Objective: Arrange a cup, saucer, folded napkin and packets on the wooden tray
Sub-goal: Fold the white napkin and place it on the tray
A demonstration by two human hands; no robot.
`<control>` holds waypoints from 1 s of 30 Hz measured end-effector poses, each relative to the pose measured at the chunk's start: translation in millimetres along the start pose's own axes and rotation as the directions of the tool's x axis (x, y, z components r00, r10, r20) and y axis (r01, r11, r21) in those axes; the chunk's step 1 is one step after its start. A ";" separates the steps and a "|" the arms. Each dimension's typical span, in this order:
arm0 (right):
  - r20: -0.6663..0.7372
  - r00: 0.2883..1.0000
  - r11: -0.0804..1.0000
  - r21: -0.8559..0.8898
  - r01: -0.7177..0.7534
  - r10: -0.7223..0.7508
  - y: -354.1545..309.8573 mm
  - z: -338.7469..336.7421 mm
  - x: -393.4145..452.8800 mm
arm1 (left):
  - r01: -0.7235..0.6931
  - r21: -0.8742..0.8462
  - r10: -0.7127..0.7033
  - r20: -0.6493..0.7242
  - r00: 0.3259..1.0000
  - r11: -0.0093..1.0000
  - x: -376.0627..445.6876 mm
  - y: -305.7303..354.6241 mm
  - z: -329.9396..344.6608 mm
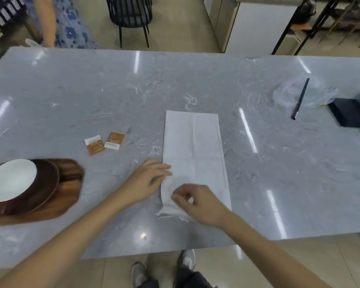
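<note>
Napkin (pixel 194 146) lying flat on the grey marbled surface (pixel 112 90) as a long white strip, folded lengthwise but not yet into a compact shape; near end rumpled and slightly lifted. Left hand (pixel 148 179) resting loosely open at the napkin's left edge, fingers touching the cloth and seemingly steadying it rather than gripping. Right hand (pixel 195 201) over the near end, fingertips pinched together on the fabric, apparently about to lift or turn that end; exact hold partly hidden by the knuckles. Wooden tray (pixel 67 196) well to the left, near the surface's front edge, already carrying a dark brown saucer (pixel 48 183) with a white dish or bowl (pixel 10 179) tilted on top; whether that white piece is the cup, hard to tell from this angle, and no separate cup visible elsewhere. Two brown-and-white packets (pixel 104 143) off the tray, side by side on the surface between tray and napkin, touching or nearly so. Judged progress: early to middle. Crockery on the tray, napkin mid-fold, packets untouched. Left to do, by the look of it: finish folding the napkin, carry it to the tray, add both packets, and tidy the tilted white piece so it sits level.
</note>
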State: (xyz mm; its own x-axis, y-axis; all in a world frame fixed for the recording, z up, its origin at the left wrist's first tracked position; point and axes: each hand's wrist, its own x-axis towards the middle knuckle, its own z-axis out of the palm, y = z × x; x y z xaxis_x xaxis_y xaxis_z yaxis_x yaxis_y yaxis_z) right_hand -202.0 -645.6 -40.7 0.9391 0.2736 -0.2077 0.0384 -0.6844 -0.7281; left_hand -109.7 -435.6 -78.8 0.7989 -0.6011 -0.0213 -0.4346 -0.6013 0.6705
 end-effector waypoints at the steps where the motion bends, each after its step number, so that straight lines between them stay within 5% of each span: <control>1: 0.018 0.999 0.999 -0.036 -0.033 0.034 -6.1 13.8 -3.4 | -0.023 0.014 0.023 0.017 1.000 1.000 -0.5 -1.6 2.3; 5: -0.031 0.986 0.982 -0.093 -0.164 0.162 -13.4 49.7 -5.5 | -0.111 0.167 0.091 0.123 0.988 0.980 -3.7 -5.3 20.2; 9: -0.121 0.970 0.978 0.027 -0.208 0.210 -11.9 66.2 -6.8 | -0.114 0.243 0.085 0.125 0.988 0.963 -6.9 -11.2 29.0; 13: -0.222 0.975 0.998 -0.051 -0.044 0.032 -9.9 70.1 -18.7 | -0.125 0.251 0.093 0.135 0.986 0.960 -8.0 -14.8 31.1; 18: -0.339 0.884 0.903 -0.391 0.179 -0.322 -4.3 79.0 -41.2 | -0.123 0.258 0.085 0.153 0.985 0.958 -6.2 -18.6 30.6; 30: -0.383 0.868 0.875 -0.471 0.109 -0.315 -13.5 95.2 -41.0 | -0.120 0.208 0.094 0.133 0.987 0.971 -6.4 -24.2 34.8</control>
State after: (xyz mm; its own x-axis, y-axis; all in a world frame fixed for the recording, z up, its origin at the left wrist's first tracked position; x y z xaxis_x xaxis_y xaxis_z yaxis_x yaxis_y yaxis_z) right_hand -273.5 -583.3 -84.5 0.9342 0.1941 0.2993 0.2971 -0.8876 -0.3520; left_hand -118.8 -435.4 -120.7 0.6920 -0.7196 -0.0570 -0.6046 -0.6209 0.4991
